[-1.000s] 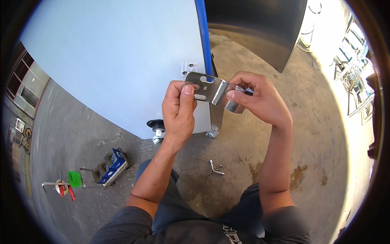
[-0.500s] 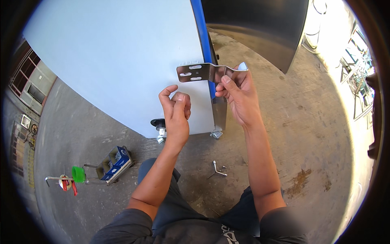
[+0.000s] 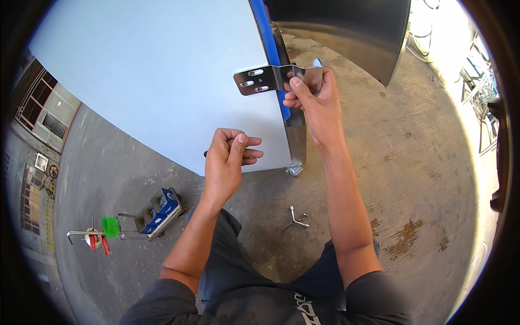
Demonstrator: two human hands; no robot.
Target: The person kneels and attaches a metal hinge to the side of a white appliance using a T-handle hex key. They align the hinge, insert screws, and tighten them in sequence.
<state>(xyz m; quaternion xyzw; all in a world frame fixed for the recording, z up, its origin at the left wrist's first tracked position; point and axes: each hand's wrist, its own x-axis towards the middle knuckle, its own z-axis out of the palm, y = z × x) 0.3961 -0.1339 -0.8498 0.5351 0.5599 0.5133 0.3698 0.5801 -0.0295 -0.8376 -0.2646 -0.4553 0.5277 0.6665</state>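
My left hand (image 3: 223, 157) has released the bracket (image 3: 268, 79), half-curled before the white panel (image 3: 189, 81), contents unclear; my right hand (image 3: 320, 108) pinches the bracket across the panel's right edge. Positioning, I'd judge, needing steady alignment.

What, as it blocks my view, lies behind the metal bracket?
Behind the metal bracket, the pale panel and its blue edge strip show around it; what its solid metal covers cannot be seen.
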